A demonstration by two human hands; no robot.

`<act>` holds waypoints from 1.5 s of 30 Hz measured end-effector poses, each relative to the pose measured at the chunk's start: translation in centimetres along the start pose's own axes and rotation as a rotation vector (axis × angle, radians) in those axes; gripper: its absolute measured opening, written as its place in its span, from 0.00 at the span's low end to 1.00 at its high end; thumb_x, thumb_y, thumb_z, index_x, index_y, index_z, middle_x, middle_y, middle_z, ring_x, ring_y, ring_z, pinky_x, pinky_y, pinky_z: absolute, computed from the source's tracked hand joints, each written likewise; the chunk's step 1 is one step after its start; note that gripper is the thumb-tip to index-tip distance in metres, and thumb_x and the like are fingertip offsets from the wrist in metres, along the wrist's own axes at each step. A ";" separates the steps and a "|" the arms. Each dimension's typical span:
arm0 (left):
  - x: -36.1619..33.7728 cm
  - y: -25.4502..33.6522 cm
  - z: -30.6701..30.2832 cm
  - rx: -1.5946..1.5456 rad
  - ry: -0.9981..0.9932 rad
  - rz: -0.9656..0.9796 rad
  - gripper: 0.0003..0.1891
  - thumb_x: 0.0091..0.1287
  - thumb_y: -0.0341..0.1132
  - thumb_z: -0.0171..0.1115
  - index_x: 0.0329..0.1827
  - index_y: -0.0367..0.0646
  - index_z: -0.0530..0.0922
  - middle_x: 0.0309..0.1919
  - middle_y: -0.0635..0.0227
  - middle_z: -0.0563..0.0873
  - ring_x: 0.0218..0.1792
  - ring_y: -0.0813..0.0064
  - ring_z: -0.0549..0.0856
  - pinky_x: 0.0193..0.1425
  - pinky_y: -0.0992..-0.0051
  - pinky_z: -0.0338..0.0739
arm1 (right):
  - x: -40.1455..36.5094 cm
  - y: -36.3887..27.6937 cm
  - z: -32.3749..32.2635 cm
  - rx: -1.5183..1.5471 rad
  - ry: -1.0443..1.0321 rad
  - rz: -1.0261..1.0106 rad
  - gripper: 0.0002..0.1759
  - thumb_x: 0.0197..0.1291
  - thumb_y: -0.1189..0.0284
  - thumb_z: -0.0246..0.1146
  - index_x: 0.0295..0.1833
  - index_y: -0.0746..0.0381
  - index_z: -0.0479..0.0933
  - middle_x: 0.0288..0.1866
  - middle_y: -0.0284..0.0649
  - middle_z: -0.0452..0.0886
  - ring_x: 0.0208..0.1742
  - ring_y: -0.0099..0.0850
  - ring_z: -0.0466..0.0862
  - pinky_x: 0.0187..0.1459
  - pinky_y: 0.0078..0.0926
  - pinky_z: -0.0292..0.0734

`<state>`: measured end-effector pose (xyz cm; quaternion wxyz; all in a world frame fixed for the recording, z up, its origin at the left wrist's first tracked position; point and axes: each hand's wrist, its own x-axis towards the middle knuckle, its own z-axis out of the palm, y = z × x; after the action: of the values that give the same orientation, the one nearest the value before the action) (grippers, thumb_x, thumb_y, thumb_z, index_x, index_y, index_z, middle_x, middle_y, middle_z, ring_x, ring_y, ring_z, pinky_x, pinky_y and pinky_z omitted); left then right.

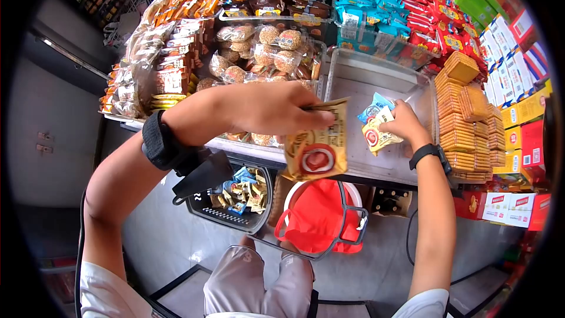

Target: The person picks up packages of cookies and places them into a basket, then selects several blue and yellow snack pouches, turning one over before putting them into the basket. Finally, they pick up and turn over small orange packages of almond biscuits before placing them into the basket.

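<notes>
My left hand (285, 106) pinches the top edge of a yellow snack packet (318, 150) with a red round print, held up in front of the shelf edge. Inside the clear-walled bin (382, 76) at centre right, my right hand (406, 122) grips another yellow packet (375, 132). A light blue packet (375, 108) lies against that one, beside my fingertips. Below, a dark basket (268, 200) on the left holds several yellow and blue packets (242, 191).
Bins of sesame-coated snacks (276, 47), blue packets (368, 9) and red packets (432, 15) stand around. Stacked biscuits (462, 118) rise at right, near boxes (518, 147). A red-lined bucket (323, 215) stands below the shelf, beside the basket.
</notes>
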<state>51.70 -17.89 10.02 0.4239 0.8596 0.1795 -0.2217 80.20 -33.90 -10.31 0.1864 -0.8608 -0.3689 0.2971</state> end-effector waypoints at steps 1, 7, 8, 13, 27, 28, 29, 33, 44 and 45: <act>-0.8 -0.4 -0.1 0.000 0.007 0.010 0.26 0.71 0.53 0.50 0.44 0.33 0.77 0.22 0.69 0.77 0.26 0.80 0.73 0.30 0.73 0.70 | -1.6 -1.0 -0.7 -0.008 0.009 -0.001 0.24 0.30 0.66 0.72 0.36 0.69 0.82 0.51 0.58 0.73 0.56 0.49 0.74 0.57 0.36 0.69; -5.5 -2.0 -1.4 0.024 0.058 0.061 0.22 0.72 0.48 0.50 0.50 0.35 0.76 0.32 0.61 0.84 0.35 0.77 0.80 0.41 0.72 0.76 | -10.8 -10.3 -8.0 -0.096 0.058 -0.478 0.22 0.32 0.63 0.72 0.31 0.70 0.82 0.56 0.60 0.70 0.58 0.51 0.73 0.58 0.35 0.68; -6.4 -2.0 -1.5 -0.001 0.083 0.101 0.21 0.72 0.47 0.51 0.50 0.35 0.76 0.32 0.61 0.84 0.34 0.77 0.80 0.40 0.71 0.76 | -12.5 -12.0 -9.0 -0.107 0.068 -0.567 0.22 0.32 0.62 0.72 0.32 0.69 0.82 0.56 0.61 0.71 0.58 0.52 0.74 0.58 0.35 0.68; -14.1 1.3 -3.6 0.049 0.115 0.270 0.21 0.69 0.44 0.57 0.54 0.35 0.74 0.36 0.53 0.84 0.37 0.71 0.83 0.42 0.69 0.76 | -21.7 -23.3 -13.1 -0.141 -0.115 -0.670 0.19 0.35 0.63 0.72 0.32 0.65 0.82 0.55 0.59 0.71 0.57 0.49 0.73 0.58 0.35 0.67; -34.6 -0.2 -9.2 0.374 0.242 0.491 0.19 0.60 0.36 0.60 0.54 0.39 0.75 0.40 0.50 0.84 0.39 0.54 0.84 0.44 0.63 0.76 | -32.9 -43.8 -13.2 -0.196 -0.188 -0.826 0.20 0.37 0.60 0.70 0.29 0.68 0.81 0.50 0.59 0.73 0.49 0.45 0.77 0.48 0.33 0.71; -35.3 -0.4 -9.4 0.339 0.200 0.489 0.22 0.60 0.38 0.62 0.57 0.39 0.73 0.36 0.50 0.84 0.36 0.52 0.84 0.41 0.61 0.76 | -33.3 -44.7 -13.0 -0.215 -0.200 -0.789 0.20 0.37 0.60 0.70 0.28 0.68 0.81 0.51 0.60 0.73 0.50 0.45 0.76 0.49 0.32 0.71; -36.2 -0.5 -9.5 0.346 0.209 0.486 0.22 0.60 0.38 0.62 0.57 0.39 0.73 0.36 0.50 0.84 0.36 0.52 0.84 0.41 0.61 0.76 | -33.6 -45.4 -12.9 -0.218 -0.194 -0.799 0.20 0.37 0.60 0.70 0.28 0.68 0.81 0.51 0.60 0.73 0.50 0.45 0.76 0.49 0.32 0.71; -38.0 -2.4 -9.4 0.457 0.110 0.295 0.33 0.58 0.46 0.66 0.64 0.41 0.65 0.30 0.48 0.83 0.33 0.51 0.83 0.37 0.59 0.75 | -35.0 -48.0 -12.1 -0.225 -0.201 -0.752 0.20 0.37 0.60 0.71 0.30 0.68 0.81 0.50 0.61 0.74 0.52 0.48 0.75 0.52 0.34 0.70; -41.4 -3.5 -7.6 0.265 0.277 0.355 0.20 0.68 0.47 0.57 0.45 0.35 0.73 0.22 0.56 0.80 0.22 0.63 0.81 0.29 0.67 0.73 | -37.3 -52.7 -9.0 -0.174 -0.245 -0.935 0.20 0.37 0.60 0.70 0.34 0.65 0.83 0.40 0.48 0.73 0.38 0.40 0.76 0.42 0.31 0.71; -41.6 -4.0 -7.6 0.263 0.275 0.354 0.20 0.68 0.47 0.57 0.45 0.35 0.73 0.22 0.56 0.80 0.22 0.63 0.81 0.29 0.67 0.73 | -37.6 -52.7 -9.0 -0.171 -0.247 -0.934 0.20 0.37 0.60 0.70 0.34 0.65 0.83 0.40 0.48 0.73 0.38 0.40 0.76 0.42 0.31 0.71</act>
<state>16.61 -14.43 33.73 0.3121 0.9475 0.0520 -0.0468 37.65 -28.14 39.03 0.1831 -0.5739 -0.7579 0.2503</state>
